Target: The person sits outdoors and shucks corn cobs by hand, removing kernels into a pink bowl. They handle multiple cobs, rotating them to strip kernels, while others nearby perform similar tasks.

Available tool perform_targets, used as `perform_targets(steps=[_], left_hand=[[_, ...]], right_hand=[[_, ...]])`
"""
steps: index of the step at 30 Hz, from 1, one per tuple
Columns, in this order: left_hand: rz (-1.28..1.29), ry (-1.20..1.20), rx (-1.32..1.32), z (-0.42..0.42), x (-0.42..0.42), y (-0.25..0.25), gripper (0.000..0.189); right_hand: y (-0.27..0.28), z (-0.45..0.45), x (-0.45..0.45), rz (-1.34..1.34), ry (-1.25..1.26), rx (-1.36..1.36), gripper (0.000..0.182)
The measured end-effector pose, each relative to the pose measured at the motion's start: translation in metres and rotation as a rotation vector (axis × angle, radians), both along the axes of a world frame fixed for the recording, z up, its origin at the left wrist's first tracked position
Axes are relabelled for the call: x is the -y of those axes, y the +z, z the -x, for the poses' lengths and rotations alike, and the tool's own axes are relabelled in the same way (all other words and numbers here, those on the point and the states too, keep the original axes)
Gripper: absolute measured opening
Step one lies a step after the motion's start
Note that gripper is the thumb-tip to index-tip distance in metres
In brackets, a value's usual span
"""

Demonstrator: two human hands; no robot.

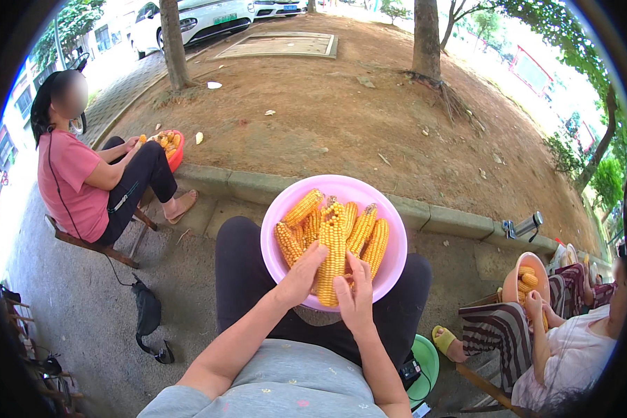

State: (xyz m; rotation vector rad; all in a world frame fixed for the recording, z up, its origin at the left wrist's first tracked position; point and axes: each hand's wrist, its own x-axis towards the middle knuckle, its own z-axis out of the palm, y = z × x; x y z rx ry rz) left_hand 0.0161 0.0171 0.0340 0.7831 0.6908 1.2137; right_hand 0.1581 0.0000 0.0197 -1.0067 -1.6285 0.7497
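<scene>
A dried yellow corn cob [331,266] points away from me above the near rim of a pink plastic basin [394,219]. My left hand [301,274] grips its left side, thumb on top. On the right side of the cob are the thumb and fingers of my right hand [356,295]. Near its far tip some kernels are gone or loose. Several more corn cobs [363,228] lie in the basin behind and beside it. The basin rests on my lap between my knees. Whatever lies under the held cob is hidden.
To the left a seated person [73,167] holds corn over a red basin [176,157]. At right another person [564,334] works at an orange basin [512,277]. A green basin [423,360] stands by my right leg. A black bag [147,311] lies on the pavement. A stone kerb [256,187] runs ahead.
</scene>
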Motion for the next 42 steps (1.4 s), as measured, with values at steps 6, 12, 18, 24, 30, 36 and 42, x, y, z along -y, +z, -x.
perform_targets(steps=[6, 12, 18, 24, 30, 36, 42], left_hand=[[0.097, -0.151, 0.127, 0.029, 0.004, 0.006, 0.046], [0.008, -0.114, -0.245, 0.037, 0.017, 0.005, 0.049], [-0.090, -0.128, -0.435, 0.042, 0.016, -0.003, 0.050], [-0.107, -0.118, -0.583, 0.038, 0.019, 0.001, 0.049], [-0.069, -0.073, -0.552, 0.035, 0.019, 0.001, 0.046], [-0.060, -0.086, -0.569, 0.033, 0.019, 0.005, 0.047], [-0.023, -0.097, -0.434, 0.033, 0.021, 0.003, 0.041]], right_hand=[[0.002, -0.007, -0.013, 0.208, 0.126, -0.417, 0.021], [0.009, -0.012, -0.038, 0.353, 0.139, -0.621, 0.015], [0.009, -0.010, -0.055, 0.470, 0.289, -0.685, 0.015], [0.003, -0.010, -0.068, 0.507, 0.325, -0.666, 0.017], [0.016, -0.013, -0.081, 0.601, 0.363, -0.566, 0.016], [0.006, -0.006, -0.083, 0.638, 0.349, -0.617, 0.017], [0.002, -0.004, -0.081, 0.698, 0.377, -0.712, 0.014]])
